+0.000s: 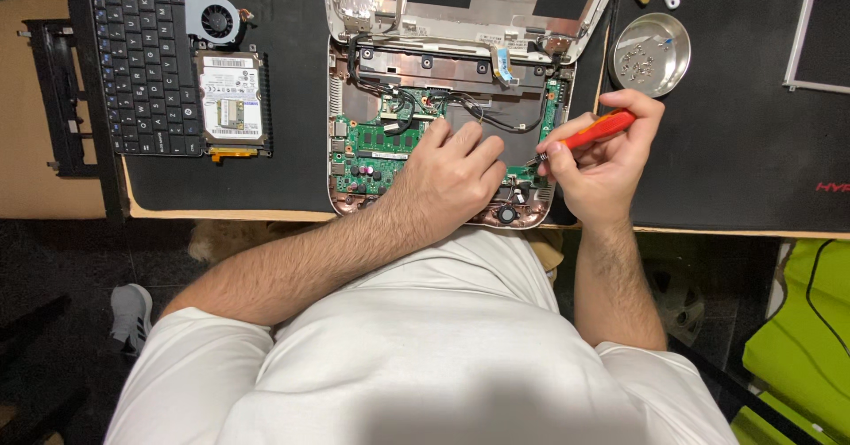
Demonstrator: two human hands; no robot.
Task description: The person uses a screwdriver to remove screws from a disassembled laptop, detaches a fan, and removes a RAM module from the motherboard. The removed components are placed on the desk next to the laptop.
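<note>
**Hands at work inside an opened laptop**

The right hand (606, 157) is closed in a grasp around a red-handled screwdriver (595, 131), whose dark tip points down and left toward the right edge of the green circuit board (381, 148). The left hand (452, 175) lies knuckles-up on the middle of the opened white-and-copper laptop base (443, 126), fingers curled loosely against the board; whether it pinches anything underneath cannot be told. The laptop base sits on a black desk mat (726, 144), its detached lid frame tilted back above it.

To the left lie a silver hard drive with a white label (230, 100), a small grey cooling fan (214, 20) and a removed black keyboard (142, 55). A round shiny metal dish (668, 60) (holding small screws) stands just beyond the right hand.
</note>
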